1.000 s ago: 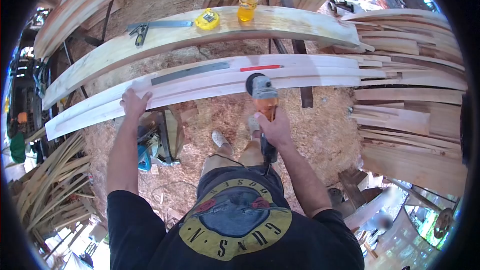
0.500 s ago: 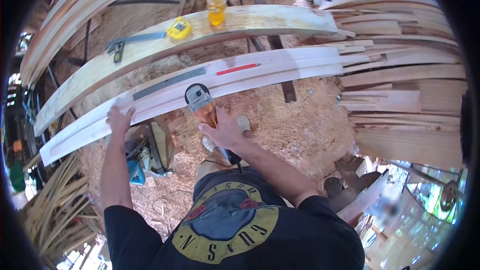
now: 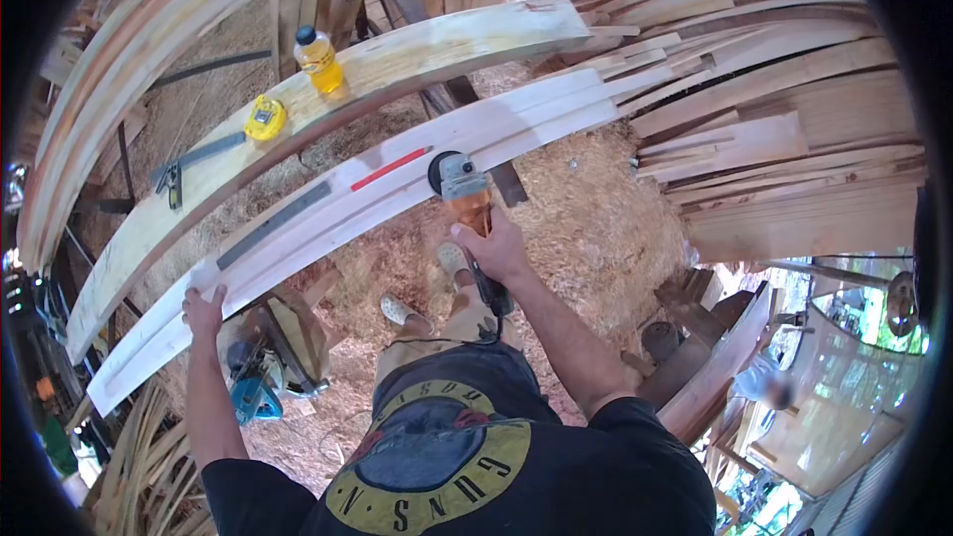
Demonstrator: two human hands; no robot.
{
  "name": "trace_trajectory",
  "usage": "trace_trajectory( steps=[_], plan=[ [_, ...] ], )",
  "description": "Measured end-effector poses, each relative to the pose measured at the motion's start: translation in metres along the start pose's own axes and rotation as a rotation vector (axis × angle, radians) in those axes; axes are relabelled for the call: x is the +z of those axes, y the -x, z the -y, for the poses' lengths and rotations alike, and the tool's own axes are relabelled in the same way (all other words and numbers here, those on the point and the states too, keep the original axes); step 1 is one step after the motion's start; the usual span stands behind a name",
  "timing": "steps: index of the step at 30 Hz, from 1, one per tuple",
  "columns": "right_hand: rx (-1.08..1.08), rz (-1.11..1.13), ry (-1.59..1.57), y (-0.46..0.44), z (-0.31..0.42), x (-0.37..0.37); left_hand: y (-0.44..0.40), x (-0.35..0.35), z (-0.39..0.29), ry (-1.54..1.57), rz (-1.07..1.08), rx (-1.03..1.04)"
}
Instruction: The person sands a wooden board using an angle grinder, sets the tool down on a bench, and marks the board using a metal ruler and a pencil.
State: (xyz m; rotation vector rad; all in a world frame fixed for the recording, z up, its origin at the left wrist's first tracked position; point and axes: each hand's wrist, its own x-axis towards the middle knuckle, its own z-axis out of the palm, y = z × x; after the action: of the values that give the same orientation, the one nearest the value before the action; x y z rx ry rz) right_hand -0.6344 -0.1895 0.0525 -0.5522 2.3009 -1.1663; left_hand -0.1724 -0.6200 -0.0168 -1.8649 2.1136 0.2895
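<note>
My right hand (image 3: 496,248) is wrapped tight around the orange and grey power tool (image 3: 469,201). Its round black disc (image 3: 437,175) is at the long pale board (image 3: 541,111) – I cannot tell if they touch. My left hand (image 3: 204,313) lies on the board's near edge, close to its left end – I cannot tell if those fingers squeeze. A red pencil (image 3: 391,168) lies on the board, near the disc.

Far plank (image 3: 447,35) has yellow bottle (image 3: 324,69), upright, yellow tape measure (image 3: 265,118) & metal square (image 3: 210,153), square furthest L. Stacked boards (image 3: 794,208) at R. Blue tool (image 3: 256,398) lower L; thin wood strips (image 3: 149,467) btm L.
</note>
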Motion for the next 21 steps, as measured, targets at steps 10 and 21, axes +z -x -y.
trace_trajectory(
  steps=[10,21],
  plan=[
    [0.129,-0.035,-0.022,-0.022,-0.023,-0.036,-0.001,-0.001,0.001,0.010,-0.014,-0.005],
    [0.046,-0.061,-0.283,0.005,0.006,-0.054,0.075,0.014,-0.073,0.084,-0.670,0.216]
  ],
)
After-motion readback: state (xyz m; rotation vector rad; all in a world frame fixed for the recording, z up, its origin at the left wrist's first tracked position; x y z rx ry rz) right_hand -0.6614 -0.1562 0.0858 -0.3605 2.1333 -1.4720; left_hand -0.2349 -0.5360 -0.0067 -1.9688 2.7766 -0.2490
